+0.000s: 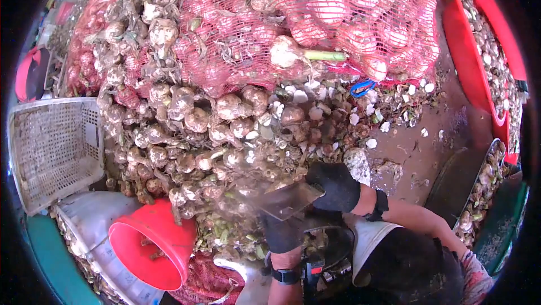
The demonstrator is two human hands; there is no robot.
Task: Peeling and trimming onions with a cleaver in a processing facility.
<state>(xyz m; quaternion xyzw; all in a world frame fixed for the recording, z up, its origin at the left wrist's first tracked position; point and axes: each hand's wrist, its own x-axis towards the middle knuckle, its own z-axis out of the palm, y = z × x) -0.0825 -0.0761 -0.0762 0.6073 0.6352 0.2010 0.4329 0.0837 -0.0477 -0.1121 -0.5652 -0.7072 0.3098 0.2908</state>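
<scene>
My right hand [336,186], in a black glove, is closed around the handle end of a broad-bladed cleaver [291,199]. Its flat blade reaches left over my left hand [283,233], also black-gloved. The blade hides the left fingers, so whether they hold anything cannot be seen. Before me spreads a heap of soil-stained garlic bulbs [196,119]. Beyond it, red mesh sacks [329,9] are full of bulbs, and one bulb with a green stem [285,51] lies against them. Green stem trimmings [224,229] lie left of my left hand.
A white plastic crate [55,152] tilts at the left, above a red bucket [156,241] on its side and a grey container [99,207]. Red tubs [469,51] of bulbs stand far right; a green tub [501,220] is nearer. White scraps [372,143] dot the wet floor [414,152].
</scene>
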